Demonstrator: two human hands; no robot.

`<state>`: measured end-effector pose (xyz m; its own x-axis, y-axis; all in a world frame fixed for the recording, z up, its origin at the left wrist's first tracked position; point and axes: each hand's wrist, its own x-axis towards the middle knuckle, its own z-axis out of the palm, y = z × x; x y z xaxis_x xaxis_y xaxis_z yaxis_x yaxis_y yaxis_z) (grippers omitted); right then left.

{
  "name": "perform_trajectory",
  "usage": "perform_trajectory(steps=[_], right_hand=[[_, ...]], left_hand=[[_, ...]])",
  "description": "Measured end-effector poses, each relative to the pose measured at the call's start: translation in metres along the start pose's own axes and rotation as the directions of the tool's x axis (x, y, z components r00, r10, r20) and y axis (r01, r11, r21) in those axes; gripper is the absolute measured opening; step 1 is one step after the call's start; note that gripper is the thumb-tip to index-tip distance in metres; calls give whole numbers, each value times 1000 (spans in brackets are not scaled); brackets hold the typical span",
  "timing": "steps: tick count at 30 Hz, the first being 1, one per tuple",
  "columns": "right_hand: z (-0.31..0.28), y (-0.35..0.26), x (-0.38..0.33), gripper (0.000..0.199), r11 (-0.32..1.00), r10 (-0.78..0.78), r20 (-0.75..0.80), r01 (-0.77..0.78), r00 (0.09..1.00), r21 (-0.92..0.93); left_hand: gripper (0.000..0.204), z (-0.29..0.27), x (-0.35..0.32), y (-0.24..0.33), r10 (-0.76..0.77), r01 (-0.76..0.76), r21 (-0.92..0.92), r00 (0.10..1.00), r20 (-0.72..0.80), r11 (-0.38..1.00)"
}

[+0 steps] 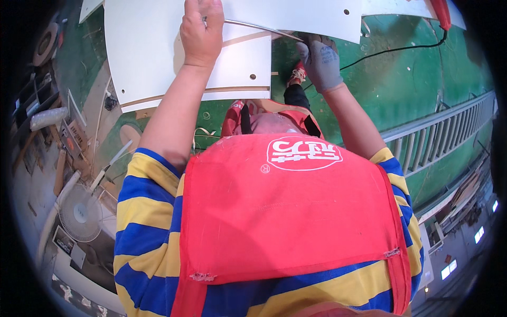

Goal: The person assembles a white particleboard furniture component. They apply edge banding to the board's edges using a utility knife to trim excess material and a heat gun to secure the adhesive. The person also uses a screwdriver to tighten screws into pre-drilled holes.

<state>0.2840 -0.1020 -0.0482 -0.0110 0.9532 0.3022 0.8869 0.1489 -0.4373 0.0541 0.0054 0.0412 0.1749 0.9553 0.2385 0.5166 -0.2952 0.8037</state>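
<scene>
My left hand (pixel 203 33), bare, is closed at the left end of a thin silver metal rod (pixel 253 25), over the white panels. My right hand (pixel 320 62) wears a grey glove and closes around the rod's right end, just past the panel's edge. The rod slants slightly down from left to right. Beneath it lies a white panel (pixel 237 66) with a small round hole and a groove along its near edge. Another white panel (pixel 301 13) continues beyond it. Fingertips of both hands are partly hidden.
A red tool (pixel 441 13) with a black cord (pixel 393 51) rests at the upper right. A grey metal ladder (pixel 443 129) lies on the green floor (pixel 380 95) to my right. A fan (pixel 80 212) and clutter stand at left.
</scene>
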Motion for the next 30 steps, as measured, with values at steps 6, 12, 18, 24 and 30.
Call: perform_trajectory(steps=[6, 12, 18, 24, 30], right_hand=[[-9, -26, -17, 24, 974, 162, 134, -180, 978, 136], [-24, -75, -52, 29, 871, 348, 307, -427, 886, 244], [-19, -27, -3, 20, 996, 88, 144, -86, 986, -25], [-16, -34, 2, 30, 984, 161, 136, -148, 978, -101], [-26, -75, -71, 29, 838, 412, 385, -509, 826, 195]], left_hand=[[41, 5, -4, -5, -39, 38, -44, 999, -37, 998], [35, 7, -6, -10, -1, 3, 38, 998, -65, 999], [32, 15, -6, -25, 49, -47, 13, 981, -185, 999], [34, 23, -2, -37, 141, -81, 232, 957, -255, 969], [35, 35, 1, -23, 110, -83, 243, 989, -99, 966]])
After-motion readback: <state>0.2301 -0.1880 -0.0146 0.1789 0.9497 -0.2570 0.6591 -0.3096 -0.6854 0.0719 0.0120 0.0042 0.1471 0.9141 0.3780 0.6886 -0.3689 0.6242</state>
